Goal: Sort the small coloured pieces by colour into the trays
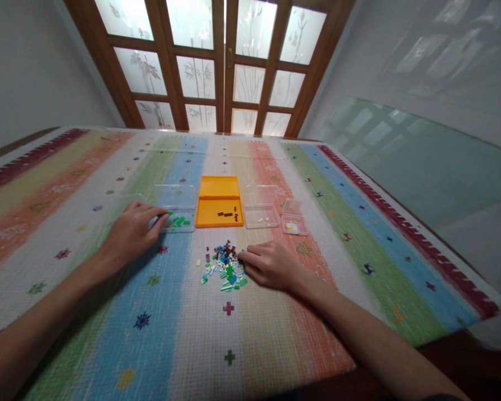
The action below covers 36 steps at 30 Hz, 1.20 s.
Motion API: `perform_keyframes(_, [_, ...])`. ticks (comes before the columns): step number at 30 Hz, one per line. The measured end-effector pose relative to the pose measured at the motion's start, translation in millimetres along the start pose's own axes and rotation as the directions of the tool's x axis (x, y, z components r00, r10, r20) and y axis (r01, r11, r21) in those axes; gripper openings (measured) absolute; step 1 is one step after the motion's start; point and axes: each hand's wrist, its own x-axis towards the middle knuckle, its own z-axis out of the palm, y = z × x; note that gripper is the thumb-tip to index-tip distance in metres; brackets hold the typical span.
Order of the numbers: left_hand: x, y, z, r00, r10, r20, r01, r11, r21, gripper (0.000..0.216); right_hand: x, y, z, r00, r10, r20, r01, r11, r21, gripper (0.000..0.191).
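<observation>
Wood-framed glass doors (224, 72) stand beyond the table's far edge, and on its striped tablecloth (117, 345) a loose pile of toy bricks (229, 271) lies between the hands, nearer the table's near edge than the orange case (206, 214). Thumb and fingertips of the left hand (136, 227) pinch a green brick (170, 212) at the left clear box (186, 229), where an early release could drop it outside the rim; the right hand (271, 264) curls at the pile, its grip unclear, and a careless sweep could scatter pieces.
</observation>
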Motion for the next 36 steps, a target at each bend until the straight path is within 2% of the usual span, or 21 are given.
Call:
perform_keyframes(7, [1, 0, -1, 0.997, 0.009, 0.083, -0.017, 0.994, 0.105, 0.033, 0, 0, 0, 1.000, 0.005, 0.012, -0.005, 1.000, 0.000, 0.025])
perform_keyframes(12, [2, -1, 0, 0.994, 0.026, 0.103, -0.042, 0.987, 0.153, 0.036, -1, 0, -1, 1.000, 0.005, 0.012, -0.005, 1.000, 0.008, 0.023])
perform_keyframes(19, [4, -11, 6, 0.994, 0.064, 0.090, -0.077, 0.987, 0.142, 0.035, 0, 0, 0, 1.000, 0.005, 0.000, -0.005, 1.000, -0.001, 0.026])
perform_keyframes(27, [2, -10, -5, 0.997, 0.081, 0.010, -0.081, 0.995, 0.056, 0.028, 0, 0, 0, 1.000, -0.001, 0.002, 0.001, 1.000, 0.006, 0.025])
perform_keyframes(36, [4, -11, -1, 0.985, 0.058, 0.165, -0.074, 0.993, 0.096, 0.042, 0, 0, 0, 1.000, 0.002, 0.007, -0.002, 1.000, -0.002, 0.024])
